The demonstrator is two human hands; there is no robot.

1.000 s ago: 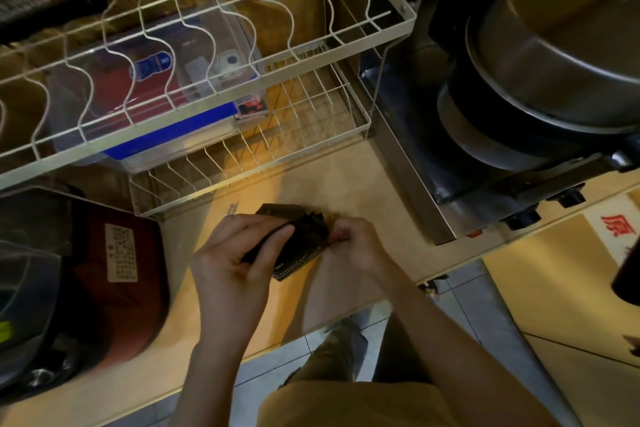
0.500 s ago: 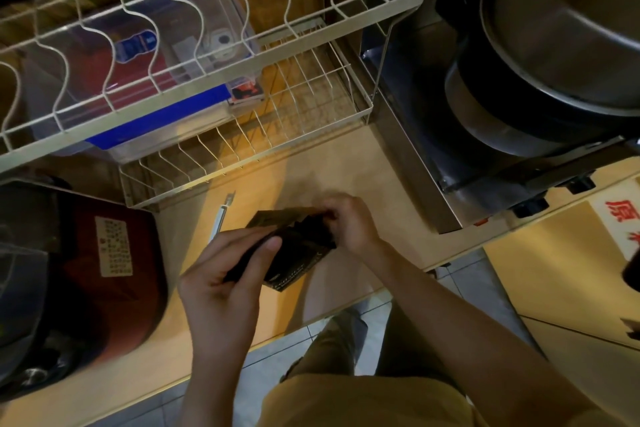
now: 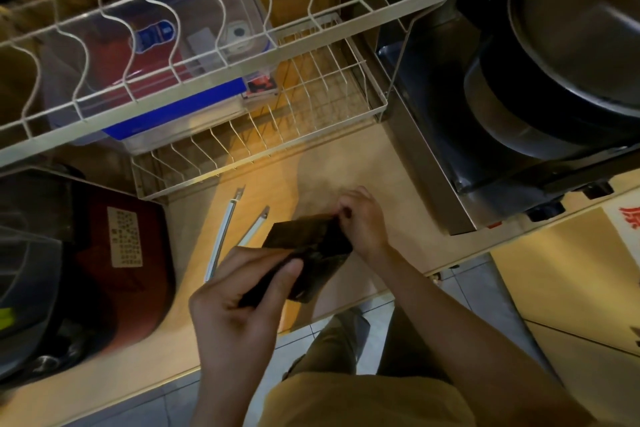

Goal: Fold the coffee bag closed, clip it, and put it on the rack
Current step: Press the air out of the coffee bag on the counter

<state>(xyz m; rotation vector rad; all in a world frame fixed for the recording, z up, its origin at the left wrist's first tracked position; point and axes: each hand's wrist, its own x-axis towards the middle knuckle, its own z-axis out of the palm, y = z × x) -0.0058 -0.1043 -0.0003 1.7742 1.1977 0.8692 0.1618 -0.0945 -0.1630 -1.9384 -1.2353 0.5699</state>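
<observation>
A small dark coffee bag is held just above the wooden counter, between both hands. My left hand grips its near left end with thumb and fingers. My right hand pinches its far right top edge, which looks bent over. A long white bag clip lies open in a V on the counter, just left of the bag and apart from it. The white wire rack stands behind, its lower shelf free on the right side.
A clear plastic box with a blue lid fills the left of the rack's lower shelf. A red and black appliance sits at the left. A steel stove with a large pot stands at the right. The counter edge runs close below the bag.
The view has shifted, and the white clip now shows fully on the counter. Both hands have stayed on the bag, with the right hand working its top edge.
</observation>
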